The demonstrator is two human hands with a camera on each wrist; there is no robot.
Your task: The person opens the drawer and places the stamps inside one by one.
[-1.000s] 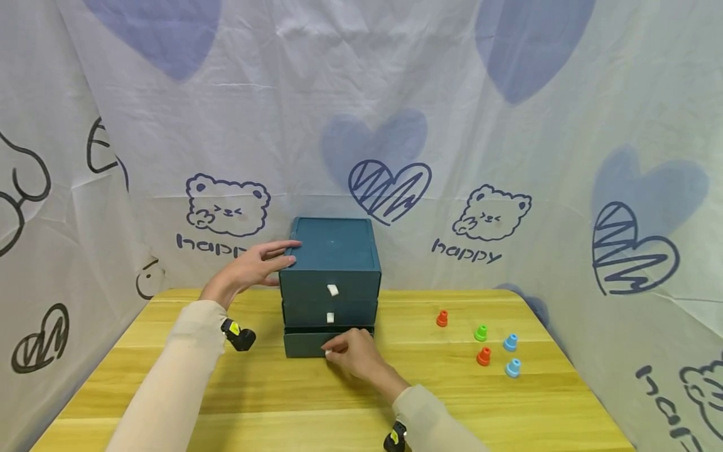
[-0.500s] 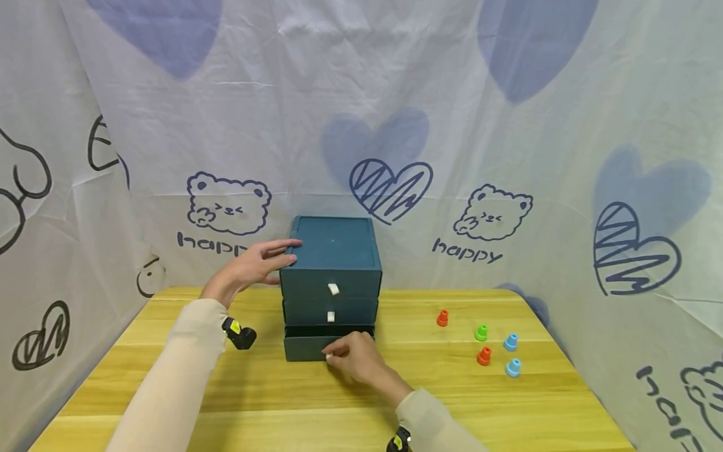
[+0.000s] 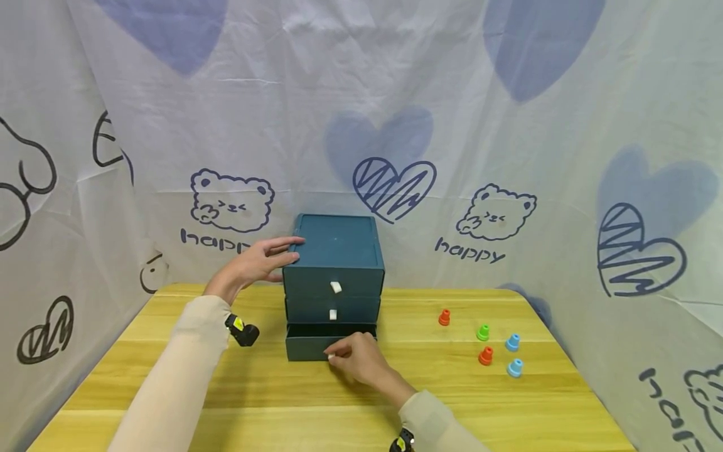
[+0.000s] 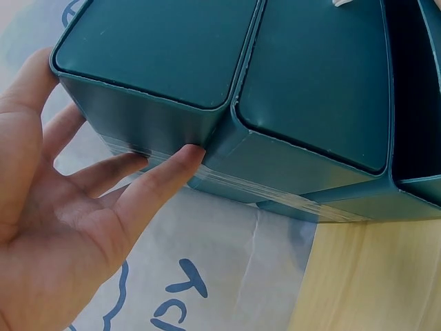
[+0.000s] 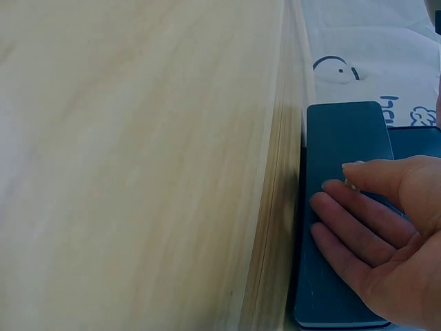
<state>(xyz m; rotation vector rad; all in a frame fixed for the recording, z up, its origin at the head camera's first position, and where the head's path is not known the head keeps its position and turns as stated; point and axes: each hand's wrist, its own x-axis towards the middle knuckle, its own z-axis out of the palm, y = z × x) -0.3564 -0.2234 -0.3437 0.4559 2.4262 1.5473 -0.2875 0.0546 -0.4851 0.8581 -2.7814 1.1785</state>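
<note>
A dark teal cabinet (image 3: 337,242) of three stacked drawers stands at the back of the table. Its bottom drawer (image 3: 305,349) is pulled partway out, and the dark inside shows over the front. My right hand (image 3: 361,359) pinches the small white drawer knob (image 3: 331,357) between thumb and forefinger; in the right wrist view the other fingers lie along the drawer front (image 5: 348,131). My left hand (image 4: 76,200) rests with spread fingers against the cabinet's left side and top edge. Clear tape (image 4: 275,196) runs along that side in the left wrist view.
To the right on the wooden table (image 3: 452,402) stand several small cone-shaped pegs: a red peg (image 3: 444,317), another red peg (image 3: 486,356), a green peg (image 3: 482,333), a light blue peg (image 3: 513,342) and another blue peg (image 3: 515,368). A printed cloth (image 3: 395,75) hangs close behind the cabinet.
The bottom drawer has come further out toward me, with my right hand pinching its knob. My left hand has stayed against the cabinet. The head view has shifted slightly.
</note>
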